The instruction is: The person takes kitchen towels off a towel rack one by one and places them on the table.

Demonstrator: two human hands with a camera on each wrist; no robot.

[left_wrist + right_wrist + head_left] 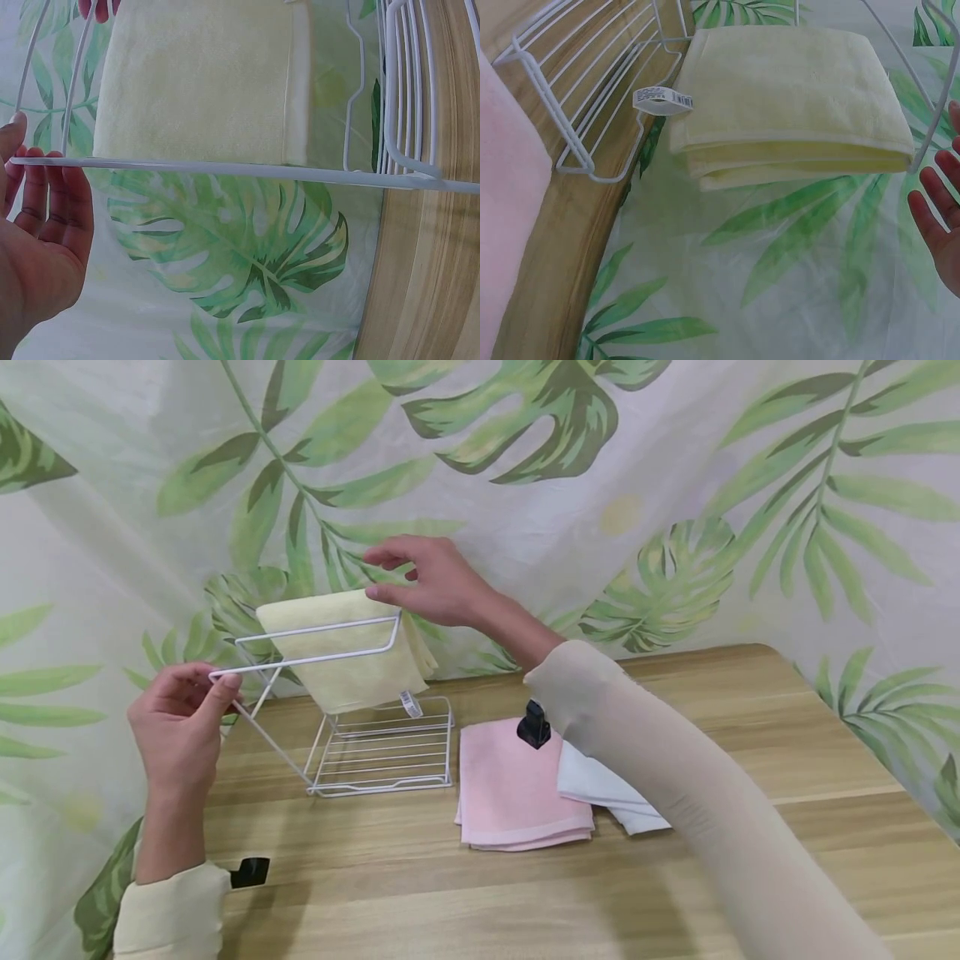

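A folded pale yellow towel (352,672) hangs over the upper rails of a white wire rack (381,790) on the table, with a small printed tag (662,100) sticking out from its lower edge. At the rack's upper left corner, my left hand (178,722) pinches the wire between thumb and fingers. My right hand (438,583) is at the towel's top right edge, its thumb right beside the fold in the head view. In the right wrist view, the right hand's fingers (928,217) are spread next to the rack's end wire and hold nothing.
A folded pink towel (517,789) lies on the wooden table (390,893) right of the rack, partly over a folded white towel (611,785) that my right sleeve partly covers. A leaf-patterned cloth (525,510) hangs behind. Black mounts sit at both wrists.
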